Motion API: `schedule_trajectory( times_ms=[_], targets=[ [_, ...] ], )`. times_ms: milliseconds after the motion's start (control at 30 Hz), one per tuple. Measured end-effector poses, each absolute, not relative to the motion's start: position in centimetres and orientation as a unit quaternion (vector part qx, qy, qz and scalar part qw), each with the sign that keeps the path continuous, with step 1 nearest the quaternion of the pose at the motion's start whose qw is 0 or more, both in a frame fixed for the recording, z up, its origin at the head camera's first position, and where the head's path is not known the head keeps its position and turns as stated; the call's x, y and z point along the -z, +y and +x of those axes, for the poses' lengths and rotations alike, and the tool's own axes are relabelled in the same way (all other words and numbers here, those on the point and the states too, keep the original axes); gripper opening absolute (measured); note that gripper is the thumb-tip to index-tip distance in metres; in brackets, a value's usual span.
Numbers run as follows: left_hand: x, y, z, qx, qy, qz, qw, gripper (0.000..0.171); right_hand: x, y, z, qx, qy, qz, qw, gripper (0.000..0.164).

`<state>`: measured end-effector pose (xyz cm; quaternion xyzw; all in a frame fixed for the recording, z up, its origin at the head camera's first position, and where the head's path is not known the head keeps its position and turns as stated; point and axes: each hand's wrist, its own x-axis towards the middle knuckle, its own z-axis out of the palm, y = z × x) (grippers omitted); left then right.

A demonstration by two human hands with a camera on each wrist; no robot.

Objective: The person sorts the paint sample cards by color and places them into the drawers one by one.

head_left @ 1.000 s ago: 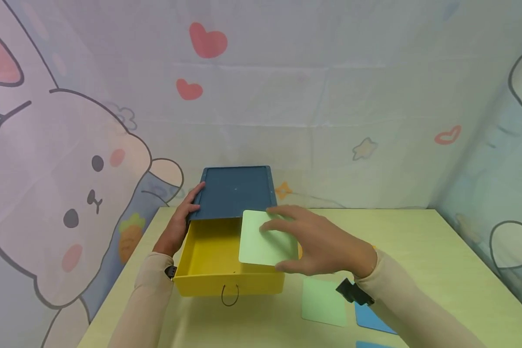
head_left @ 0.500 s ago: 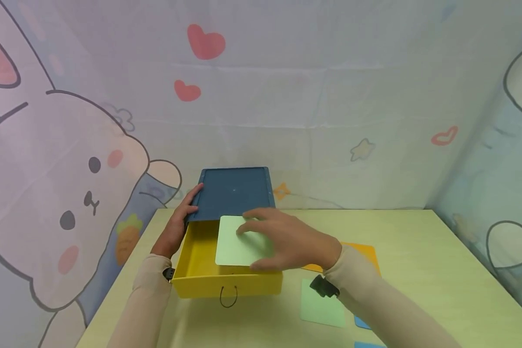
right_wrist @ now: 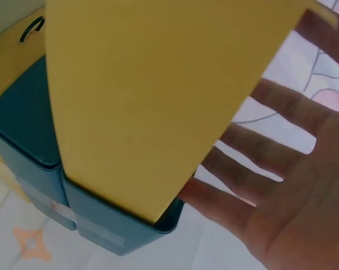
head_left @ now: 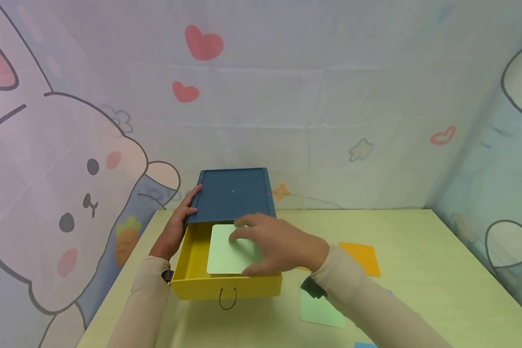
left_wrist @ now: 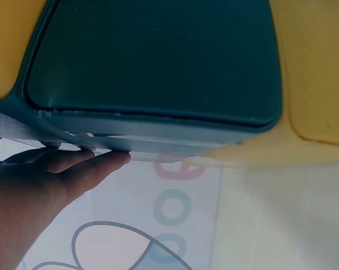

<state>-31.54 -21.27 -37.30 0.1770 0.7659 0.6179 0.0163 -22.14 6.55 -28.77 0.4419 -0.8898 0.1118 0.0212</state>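
Note:
My right hand (head_left: 278, 244) pinches a light green square card (head_left: 226, 256) between thumb and fingers, low over the right part of a yellow drawer (head_left: 226, 289). In the right wrist view the near side of the card (right_wrist: 147, 101) looks yellow, with fingertips (right_wrist: 259, 90) at its edge. The drawer is pulled out of a dark blue case (head_left: 234, 193) and has a small black loop handle (head_left: 227, 299). My left hand (head_left: 176, 229) rests against the left side of the case. Its fingers reach along that wall in the left wrist view (left_wrist: 85, 169).
To the right on the pale yellow table (head_left: 417, 290) lie a green card (head_left: 317, 309), an orange card (head_left: 364, 258) and a blue card (head_left: 365, 345), partly hidden by the right forearm. A cartoon-printed cloth (head_left: 313, 96) hangs behind the table.
My right hand has moved the green card leftward and lower, from the drawer's right edge to over its inside. The left hand stays against the case.

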Motion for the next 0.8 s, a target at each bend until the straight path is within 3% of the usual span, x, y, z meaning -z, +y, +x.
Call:
schedule_trajectory(
  times_ms=[333,800],
  targets=[
    [37.5,-21.1,-31.6,-0.617,0.765,0.183,0.021,0.06,30.1,6.0,-23.8,-0.085,-0.895,0.437,-0.038,0.054],
    [37.4,-21.1,-31.2,-0.612,0.767,0.19,0.018,0.059,31.6,3.9,-23.8,0.083,-0.928,0.364,-0.001,0.065]
  ],
)
